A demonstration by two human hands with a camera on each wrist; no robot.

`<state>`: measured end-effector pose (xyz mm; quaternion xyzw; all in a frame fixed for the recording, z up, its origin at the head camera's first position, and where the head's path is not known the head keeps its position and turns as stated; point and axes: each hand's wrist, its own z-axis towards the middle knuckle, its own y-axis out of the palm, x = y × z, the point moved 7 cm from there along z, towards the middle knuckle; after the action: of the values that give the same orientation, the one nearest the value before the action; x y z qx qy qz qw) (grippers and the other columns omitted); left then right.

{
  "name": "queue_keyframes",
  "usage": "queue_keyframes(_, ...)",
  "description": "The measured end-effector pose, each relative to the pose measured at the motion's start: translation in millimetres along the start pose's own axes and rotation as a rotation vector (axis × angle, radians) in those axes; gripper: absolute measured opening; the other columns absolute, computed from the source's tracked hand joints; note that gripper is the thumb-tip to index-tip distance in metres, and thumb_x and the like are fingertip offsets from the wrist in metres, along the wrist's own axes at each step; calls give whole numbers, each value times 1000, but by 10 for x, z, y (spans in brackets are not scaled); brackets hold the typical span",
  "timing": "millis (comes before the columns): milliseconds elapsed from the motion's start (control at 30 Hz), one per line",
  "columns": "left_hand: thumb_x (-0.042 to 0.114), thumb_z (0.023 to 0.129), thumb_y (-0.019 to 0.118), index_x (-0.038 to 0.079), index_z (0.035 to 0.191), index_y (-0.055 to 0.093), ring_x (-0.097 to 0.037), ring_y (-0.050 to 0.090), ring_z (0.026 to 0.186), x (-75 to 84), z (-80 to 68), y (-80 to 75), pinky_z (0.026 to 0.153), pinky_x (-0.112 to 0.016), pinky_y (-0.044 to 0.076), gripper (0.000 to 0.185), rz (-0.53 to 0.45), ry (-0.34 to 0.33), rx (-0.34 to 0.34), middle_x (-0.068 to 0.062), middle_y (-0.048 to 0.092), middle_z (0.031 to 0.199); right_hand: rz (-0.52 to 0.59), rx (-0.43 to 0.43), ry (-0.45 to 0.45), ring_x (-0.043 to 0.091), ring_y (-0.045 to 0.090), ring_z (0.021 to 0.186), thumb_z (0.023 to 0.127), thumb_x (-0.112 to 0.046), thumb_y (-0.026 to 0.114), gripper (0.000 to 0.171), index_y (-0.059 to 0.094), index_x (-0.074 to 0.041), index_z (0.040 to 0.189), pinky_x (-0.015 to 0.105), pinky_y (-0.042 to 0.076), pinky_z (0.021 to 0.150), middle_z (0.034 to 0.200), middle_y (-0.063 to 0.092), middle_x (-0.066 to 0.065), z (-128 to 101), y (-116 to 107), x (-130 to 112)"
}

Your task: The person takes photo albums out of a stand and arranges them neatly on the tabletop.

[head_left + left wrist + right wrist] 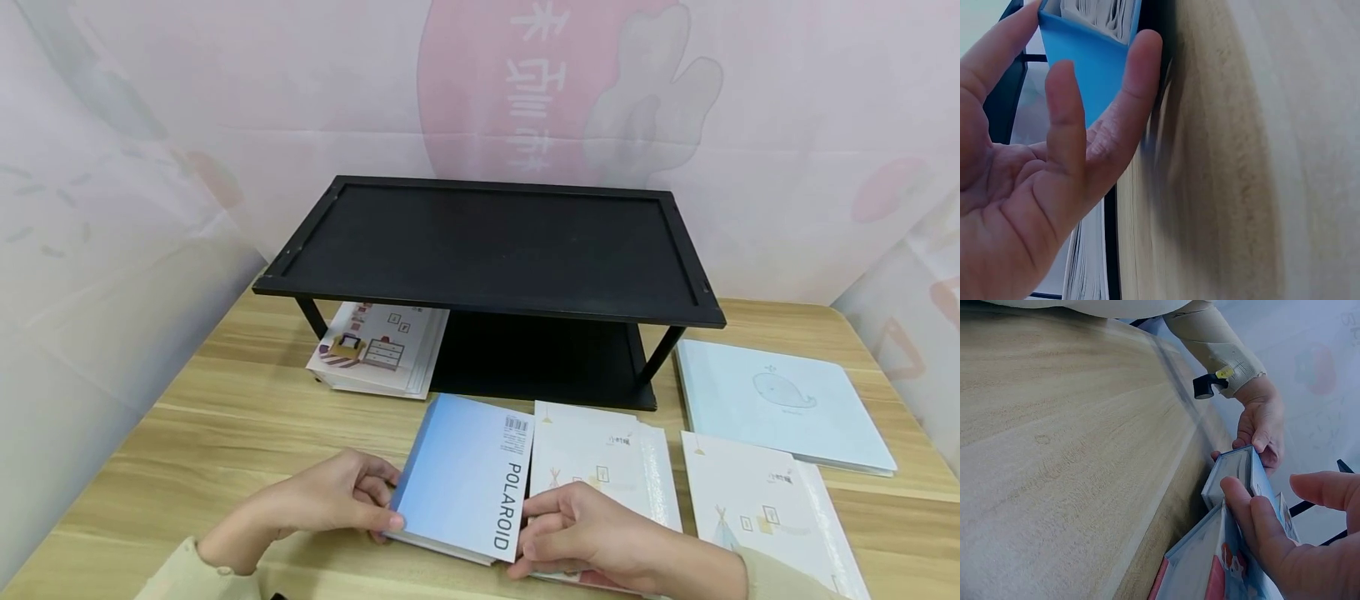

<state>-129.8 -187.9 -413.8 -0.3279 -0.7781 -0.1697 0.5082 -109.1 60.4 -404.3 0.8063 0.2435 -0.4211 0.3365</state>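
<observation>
A blue-to-white photo album [457, 475] marked "POLAROID" lies tilted in front of the black stand. My left hand [337, 496] holds its near left corner, thumb on the cover and other fingers at the spine side and below. In the left wrist view, the album's blue spine [1082, 62] and page ends show between the thumb and a finger. At the album's right edge is my right hand [577, 533]; its fingers [1244, 506] touch the edge while the thumb stands apart in the right wrist view. A white illustrated album [622, 462] lies under the right hand.
The black two-tier stand [487, 246] is behind, with a stack of white albums [382, 354] on its lower shelf at left. To the right lie another white illustrated album [772, 508] and a pale blue whale album [787, 400]. Fabric walls [787, 225] surround the wooden table [225, 417].
</observation>
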Motion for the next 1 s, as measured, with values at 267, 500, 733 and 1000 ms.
queue_keyframes(267, 15, 88, 76, -20, 128, 42, -21, 70, 76, 15, -9, 50, 67, -29, 58, 63, 29, -13, 44, -11, 69, 89, -67, 82, 10, 21, 72, 99, 92, -6, 63, 62, 36, 18, 143, 22, 55, 84, 111, 73, 19, -114, -103, -62)
queue_keyframes(500, 22, 85, 79, -17, 126, 45, -18, 67, 68, 56, -47, 81, 64, -22, 52, 66, 157, -14, 106, -7, 66, 83, -144, 81, -24, 22, 72, 104, 95, -8, 61, 51, 47, 14, 139, 19, 52, 82, 117, 71, 20, -149, -195, -144)
queue_keyframes(733, 31, 85, 78, -16, 125, 52, -8, 57, 60, 103, -78, 101, 58, -21, 46, 67, 341, -32, 146, 0, 65, 77, -106, 18, -46, 24, 69, 113, 98, -13, 58, 54, 42, 14, 142, 24, 55, 88, 130, 63, 25, -123, -191, -155)
queue_keyframes(1000, 29, 93, 70, -14, 123, 56, -13, 59, 60, 115, -110, 96, 56, -23, 44, 54, 357, -31, 137, -3, 64, 71, -122, 39, -54, 21, 68, 111, 98, -15, 57, 50, 45, 9, 140, 30, 54, 93, 130, 65, 20, -68, -236, -226)
